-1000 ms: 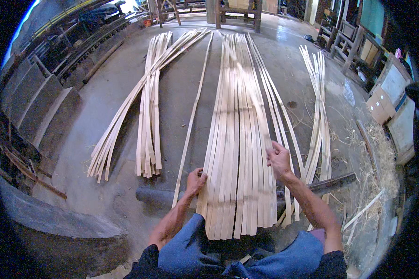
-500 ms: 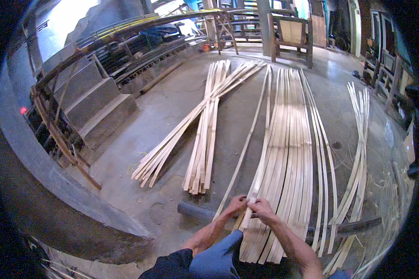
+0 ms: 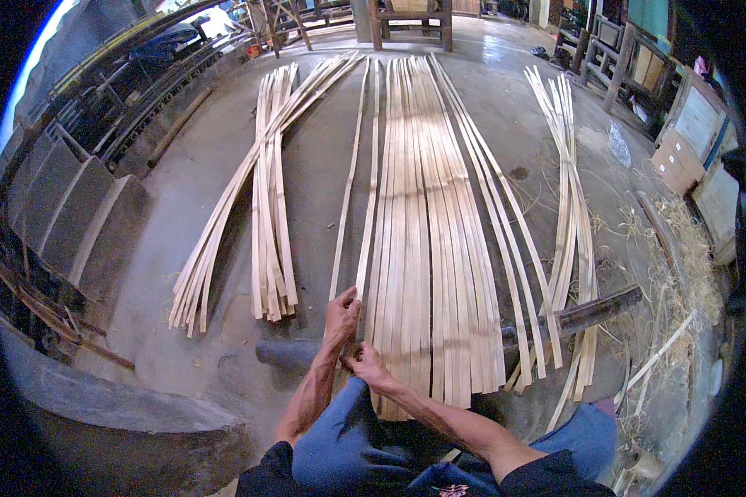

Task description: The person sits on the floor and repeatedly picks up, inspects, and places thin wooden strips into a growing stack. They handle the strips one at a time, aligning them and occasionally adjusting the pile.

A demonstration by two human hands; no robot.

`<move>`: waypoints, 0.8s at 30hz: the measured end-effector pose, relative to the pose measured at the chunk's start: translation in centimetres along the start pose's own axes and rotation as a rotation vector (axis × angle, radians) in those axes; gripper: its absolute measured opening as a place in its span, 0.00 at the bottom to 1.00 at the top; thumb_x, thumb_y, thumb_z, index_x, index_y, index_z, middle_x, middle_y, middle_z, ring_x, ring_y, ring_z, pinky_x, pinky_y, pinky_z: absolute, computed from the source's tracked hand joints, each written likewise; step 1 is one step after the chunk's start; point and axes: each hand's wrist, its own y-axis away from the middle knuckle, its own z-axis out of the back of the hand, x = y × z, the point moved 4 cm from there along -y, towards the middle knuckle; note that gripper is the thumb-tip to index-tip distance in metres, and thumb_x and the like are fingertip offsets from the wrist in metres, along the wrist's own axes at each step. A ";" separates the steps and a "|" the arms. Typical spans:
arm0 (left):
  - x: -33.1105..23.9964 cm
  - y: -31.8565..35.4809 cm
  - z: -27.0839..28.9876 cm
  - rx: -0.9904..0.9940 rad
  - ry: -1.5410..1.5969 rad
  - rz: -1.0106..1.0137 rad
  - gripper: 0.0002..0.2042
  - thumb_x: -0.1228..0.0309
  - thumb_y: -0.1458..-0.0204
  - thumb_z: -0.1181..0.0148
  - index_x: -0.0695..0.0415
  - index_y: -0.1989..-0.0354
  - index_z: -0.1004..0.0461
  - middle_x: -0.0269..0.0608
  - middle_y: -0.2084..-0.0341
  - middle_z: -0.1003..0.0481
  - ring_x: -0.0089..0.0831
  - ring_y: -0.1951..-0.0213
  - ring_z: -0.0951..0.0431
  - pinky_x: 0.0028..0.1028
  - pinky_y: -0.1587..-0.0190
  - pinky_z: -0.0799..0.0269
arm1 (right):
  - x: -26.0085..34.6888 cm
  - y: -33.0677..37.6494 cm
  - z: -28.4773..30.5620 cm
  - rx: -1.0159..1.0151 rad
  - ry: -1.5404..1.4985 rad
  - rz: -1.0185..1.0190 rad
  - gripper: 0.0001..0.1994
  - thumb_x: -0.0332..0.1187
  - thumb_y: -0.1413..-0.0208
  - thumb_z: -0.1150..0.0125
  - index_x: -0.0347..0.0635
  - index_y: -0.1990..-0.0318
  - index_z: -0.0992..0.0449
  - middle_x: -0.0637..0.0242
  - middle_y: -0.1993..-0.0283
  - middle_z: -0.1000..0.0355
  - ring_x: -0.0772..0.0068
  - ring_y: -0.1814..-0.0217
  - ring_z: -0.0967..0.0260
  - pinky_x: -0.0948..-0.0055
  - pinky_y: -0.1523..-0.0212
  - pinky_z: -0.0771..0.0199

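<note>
Down low, both hands meet at the near end of one thin bamboo strip [image 3: 363, 224] lying on the floor at the left edge of the wide sheet of strips [image 3: 427, 248]. The left hand [image 3: 341, 316] closes around it; the right hand [image 3: 365, 363] pinches just below. Thin split edges could likely cut fingers, and a sideways tug might drag neighbouring strips out of line over the dark pole [image 3: 588, 313].
</note>
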 end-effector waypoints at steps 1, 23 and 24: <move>0.3 0.2 0.2 -0.013 -0.026 -0.008 0.19 0.73 0.53 0.48 0.63 0.51 0.35 0.43 0.71 0.26 0.21 0.76 0.29 0.22 0.73 0.31 | 0.2 0.3 0.0 -0.023 0.010 -0.001 0.16 0.31 0.54 0.43 0.31 0.60 0.35 0.60 0.66 0.30 0.71 0.66 0.32 0.73 0.65 0.32; 0.5 0.1 4.5 -0.500 -0.282 -0.192 0.20 0.67 0.57 0.44 0.64 0.55 0.33 0.51 0.62 0.30 0.40 0.59 0.30 0.31 0.55 0.36 | 4.0 -1.8 1.9 -0.288 -0.278 -0.054 0.24 0.31 0.44 0.57 0.35 0.42 0.55 0.70 0.83 0.41 0.81 0.87 0.43 0.79 0.91 0.40; 1.4 0.1 4.5 -0.430 -0.324 -0.106 0.21 0.67 0.58 0.44 0.64 0.54 0.34 0.51 0.62 0.30 0.41 0.58 0.31 0.33 0.53 0.37 | 5.7 -1.9 2.4 -0.322 -0.231 0.045 0.25 0.31 0.44 0.57 0.35 0.42 0.55 0.71 0.84 0.42 0.82 0.88 0.44 0.80 0.92 0.41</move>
